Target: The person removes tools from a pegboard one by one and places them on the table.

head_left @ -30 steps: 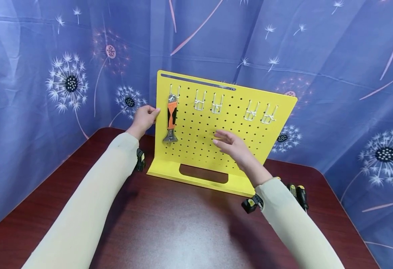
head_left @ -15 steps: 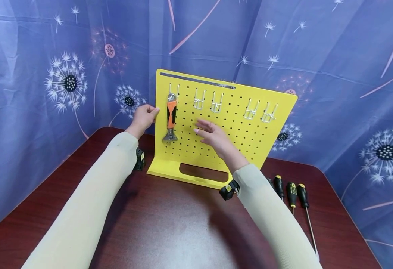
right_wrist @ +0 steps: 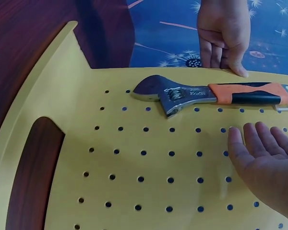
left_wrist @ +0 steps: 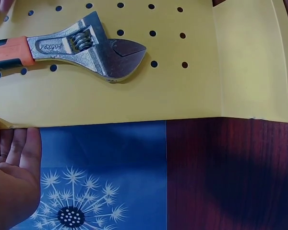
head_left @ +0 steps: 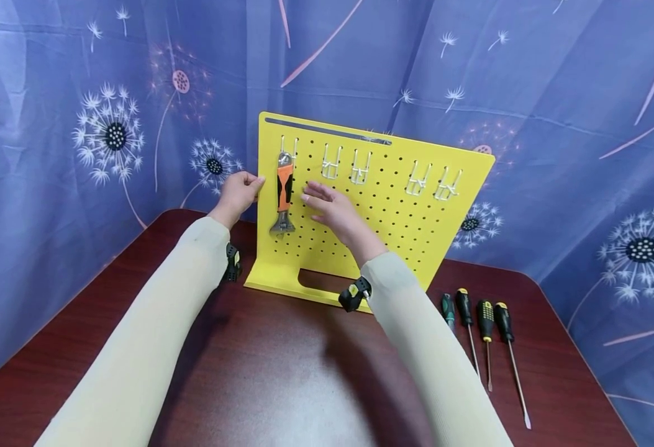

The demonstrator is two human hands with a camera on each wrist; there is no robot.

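A yellow pegboard (head_left: 416, 233) stands upright on its bent foot. An adjustable wrench (head_left: 284, 188) with an orange and black handle hangs jaw-down from a white hook at its upper left. My left hand (head_left: 237, 198) grips the board's left edge, thumb on the front and fingers behind, as the left wrist view also shows (left_wrist: 14, 177). My right hand (head_left: 335, 212) holds nothing; its fingers are extended and apart, just right of the wrench handle. In the right wrist view the thumb is partly cut off beside the handle's end, with the fingers (right_wrist: 264, 143) just below.
Several other white wire hooks, such as a middle hook (head_left: 360, 169) and a right-hand hook (head_left: 446, 186), hold nothing. Several screwdrivers, including a black one (head_left: 504, 323), lie on the dark red table (head_left: 282, 372) right of the board. A blue patterned curtain (head_left: 332, 68) hangs behind.
My right hand has moved left and slightly up across the board to beside the wrench. The screwdrivers have come out from behind the right arm. The left hand keeps its grip on the edge.
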